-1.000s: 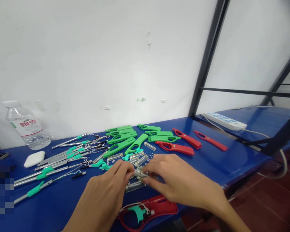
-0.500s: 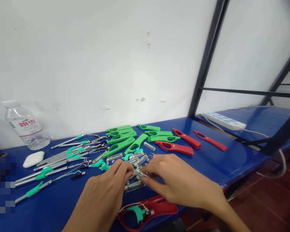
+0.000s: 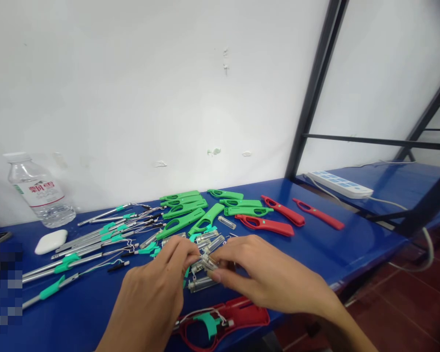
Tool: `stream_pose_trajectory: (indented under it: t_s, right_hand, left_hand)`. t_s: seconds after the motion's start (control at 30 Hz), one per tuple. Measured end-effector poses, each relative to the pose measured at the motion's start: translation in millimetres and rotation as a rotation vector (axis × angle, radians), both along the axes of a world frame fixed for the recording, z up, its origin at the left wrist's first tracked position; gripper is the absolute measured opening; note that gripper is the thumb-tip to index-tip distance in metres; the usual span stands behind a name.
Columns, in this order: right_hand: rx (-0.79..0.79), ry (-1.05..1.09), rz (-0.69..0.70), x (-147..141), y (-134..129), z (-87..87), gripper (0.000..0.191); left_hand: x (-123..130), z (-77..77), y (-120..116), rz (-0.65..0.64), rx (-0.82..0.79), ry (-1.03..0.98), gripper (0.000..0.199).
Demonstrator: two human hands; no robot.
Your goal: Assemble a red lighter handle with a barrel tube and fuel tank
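Note:
My right hand (image 3: pixel 242 269) pinches a clear lighter fuel tank (image 3: pixel 208 262) with a metal-looking end, over a pile of similar tanks. Close beside it, the closed fingertips of my left hand (image 3: pixel 172 274) meet the end of that tank; whatever they pinch is too small to make out. Another clear tank (image 3: pixel 203 284) lies on the blue table just below the hands. Nearest me, an open red lighter casing (image 3: pixel 247 315) holds a teal trigger (image 3: pixel 208 323), white wires and a small dark part. The left forearm covers part of the table.
Metal lighter rods (image 3: pixel 84 244) with teal triggers and wires lie at left, near a white case (image 3: pixel 51 242) and a water bottle (image 3: pixel 40 190). Green casings (image 3: pixel 181 222) and red casings (image 3: pixel 271 225) spread along the back. A black metal post (image 3: pixel 311 98) and power strip (image 3: pixel 341 184) stand right.
Both hands have shifted slightly left, and the fuel tank between them has turned a little. The parts on the table look unmoved.

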State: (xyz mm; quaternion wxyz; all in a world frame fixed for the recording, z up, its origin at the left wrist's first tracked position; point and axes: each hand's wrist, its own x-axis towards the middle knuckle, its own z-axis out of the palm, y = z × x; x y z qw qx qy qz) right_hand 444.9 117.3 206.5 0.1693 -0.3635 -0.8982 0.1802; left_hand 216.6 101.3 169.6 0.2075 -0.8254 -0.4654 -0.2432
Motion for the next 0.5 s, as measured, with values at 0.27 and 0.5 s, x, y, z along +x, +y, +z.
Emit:
stream_pose_trajectory:
  t_s: [0.27, 0.5]
  right_hand:
    - [-0.028, -0.002, 0.012, 1, 1, 0.6, 0.029]
    - [-0.016, -0.039, 0.050, 2, 4, -2.1, 0.031]
  left_hand:
    - [7, -1.8, 0, 0.003, 0.117, -0.024, 0.034]
    - [4, -11.4, 4, 0.032, 0.063, -0.015, 0.031]
